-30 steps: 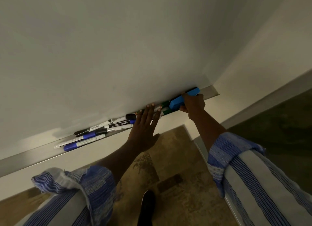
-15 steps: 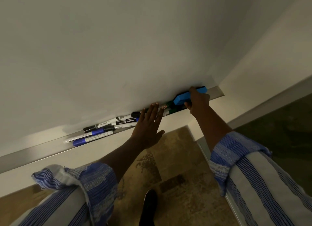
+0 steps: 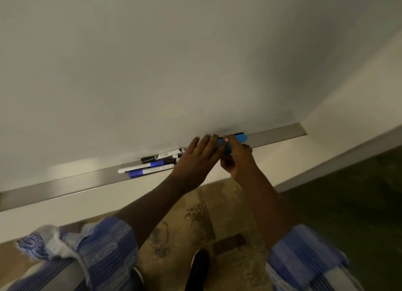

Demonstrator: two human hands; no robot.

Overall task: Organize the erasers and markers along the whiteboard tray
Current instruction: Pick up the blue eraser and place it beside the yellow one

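Note:
A blue eraser (image 3: 241, 137) lies on the metal whiteboard tray (image 3: 276, 135), and my right hand (image 3: 236, 158) grips its near side with the fingers curled over it. My left hand (image 3: 196, 158) is spread flat with fingers apart, its fingertips at the eraser's left end and over the right ends of the markers. Several markers (image 3: 150, 165) with black and blue caps lie bunched on the tray just left of my left hand; their right ends are hidden under it.
The whiteboard (image 3: 174, 73) fills the upper view. The tray ends at a side wall (image 3: 348, 107) on the right. A bare tray stretch (image 3: 54, 188) runs to the left. Below are a patterned floor (image 3: 195, 221) and my dark shoe (image 3: 199, 266).
My left hand has slid right along the tray until it meets the eraser and my right hand. The green markers seen earlier are now hidden under my hands.

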